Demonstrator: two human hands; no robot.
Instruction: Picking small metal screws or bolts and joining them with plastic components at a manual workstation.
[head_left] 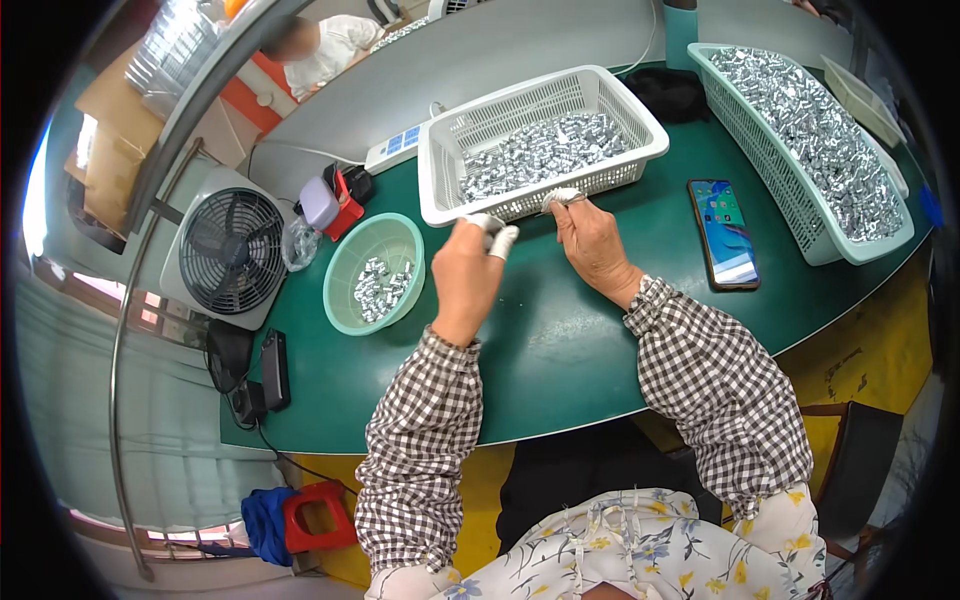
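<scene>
My left hand (468,275) is closed just in front of a white plastic basket (637,110), with white covers on the thumb and a finger. Beside it, my right hand (598,245) is pinched at the basket's front wall, and a white cover shows on its fingertips. Whatever either hand holds is too small or hidden to make out. Many small shiny metal pieces (545,150) lie in the basket. Left of my left hand stands a light green bowl (336,300) with a smaller heap of similar metal pieces (382,290).
A long basket (765,165) full of metal pieces stands at the right, near a phone (724,235) with a lit screen. A fan (232,250), a power strip (393,148) and black adapters (274,370) are at the left. Another person (335,48) sits beyond the grey partition.
</scene>
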